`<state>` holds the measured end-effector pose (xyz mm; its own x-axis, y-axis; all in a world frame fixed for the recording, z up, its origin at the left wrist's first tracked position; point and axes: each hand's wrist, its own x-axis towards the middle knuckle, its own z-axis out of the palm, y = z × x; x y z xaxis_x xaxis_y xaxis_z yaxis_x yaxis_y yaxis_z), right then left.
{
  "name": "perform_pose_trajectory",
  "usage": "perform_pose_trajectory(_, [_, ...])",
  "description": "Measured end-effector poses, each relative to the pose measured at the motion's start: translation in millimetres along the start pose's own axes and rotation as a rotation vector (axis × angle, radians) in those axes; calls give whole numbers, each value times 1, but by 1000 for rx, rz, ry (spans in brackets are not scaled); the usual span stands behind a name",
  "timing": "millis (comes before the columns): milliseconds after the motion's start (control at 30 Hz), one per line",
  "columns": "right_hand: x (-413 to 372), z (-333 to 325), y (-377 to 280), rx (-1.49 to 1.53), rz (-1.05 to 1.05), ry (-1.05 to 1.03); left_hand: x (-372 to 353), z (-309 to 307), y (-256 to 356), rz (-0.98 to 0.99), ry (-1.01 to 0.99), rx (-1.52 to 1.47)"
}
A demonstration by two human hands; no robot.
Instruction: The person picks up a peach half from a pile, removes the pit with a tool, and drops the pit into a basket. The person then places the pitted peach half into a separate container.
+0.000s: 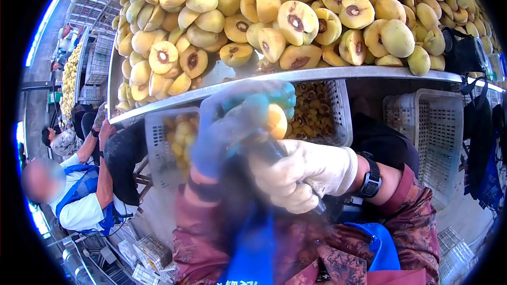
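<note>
My left hand (227, 121), in a blue-and-green glove, is smeared by motion but closed around a yellow peach piece (277, 121). Close beside it, my right hand (303, 174) in a white glove is wrapped round a dark-handled tool (270, 150). One end of its handle sticks out below my fist; the working end is blurred near the fruit. In front of both hands, cut peaches (298, 24) lie piled on a metal-edged table (317, 73), many showing brown pits or pit hollows.
Below the table edge stand a left crate (158, 150) with yellow fruit, a middle crate (343, 113) with brown-centred pieces, and a right crate (422, 142). A co-worker (84, 195) sits at left. A dark strapped object (465, 53) hangs at the table's right.
</note>
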<state>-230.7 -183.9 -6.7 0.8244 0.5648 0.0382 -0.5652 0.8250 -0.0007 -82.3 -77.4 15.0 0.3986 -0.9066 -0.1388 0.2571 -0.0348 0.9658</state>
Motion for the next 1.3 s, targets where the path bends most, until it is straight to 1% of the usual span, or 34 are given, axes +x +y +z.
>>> perform_pose_trajectory(100, [0,-2,-2,15,18,-33,-4,3,-7,-34,75,-101])
perform_pose_trajectory(233, [1,-5,2,-29,0,-50,-3,5,-1,-27,63,-44])
perform_pose_trajectory(333, [3,10,2,-265,-65,189,-1,3,11,-58,5,50])
perform_pose_trajectory(400, [6,9,5,-285,-71,198,2,-2,15,-84,-50,119])
perform_pose_trajectory(433, [7,7,6,-291,-75,205,2,-1,18,-100,-42,164])
perform_pose_trajectory(500, [8,6,7,-138,-50,99,2,2,24,-134,-27,249])
perform_pose_trajectory(533, [8,5,7,-61,-40,46,1,0,16,-22,-40,109])
perform_pose_trajectory(633, [7,5,6,13,-10,12,-2,2,0,72,17,-114])
perform_pose_trajectory(667, [8,5,5,31,-9,-23,-3,-1,-8,117,74,-74])
perform_pose_trajectory(733, [8,1,5,68,-6,-96,-8,8,-10,115,152,-150])
perform_pose_trajectory(767, [9,-1,6,71,-3,-85,-8,14,-10,116,189,-189])
perform_pose_trajectory(800, [9,-2,5,72,1,-74,-5,14,-13,182,121,-221])
perform_pose_trajectory(833, [9,-1,5,72,5,-68,-4,13,-16,214,142,-133])
perform_pose_trajectory(867, [9,0,5,-7,-15,7,-4,12,-19,246,163,-40])
perform_pose_trajectory(933, [10,4,3,-168,-61,149,0,7,-26,223,197,-109])
perform_pose_trajectory(967, [13,6,1,-441,-41,242,-4,8,-25,188,244,-146])
perform_pose_trajectory(1000, [17,8,0,-714,-22,332,-2,12,-25,218,316,-130])
perform_pose_trajectory(1033, [22,10,-1,-987,-5,419,-1,15,-23,219,356,-175])
perform_pose_trajectory(1067, [28,0,11,-1646,-404,465,-3,17,-21,199,386,-278])
perform_pose_trajectory(1100, [26,2,11,-1691,-252,525,-4,17,-20,195,402,-358])
perform_pose_trajectory(1133, [26,1,10,-1755,-220,510,-5,15,-20,212,415,-382])
perform_pose_trajectory(1167, [25,-3,8,-1819,-189,494,-5,10,-20,285,449,-264])
perform_pose_trajectory(1200, [23,-7,7,-1914,-209,508,-7,5,-13,241,439,-419])
perform_pose_trajectory(1233, [22,-14,4,-2008,-233,523,-14,1,-6,246,484,-408])
perform_pose_trajectory(1267, [22,-24,2,-2134,-237,580,-23,-18,-10,263,551,-339])
perform_pose_trajectory(1300, [19,-30,-3,-2280,-248,592,-35,-46,-17,275,611,-270])
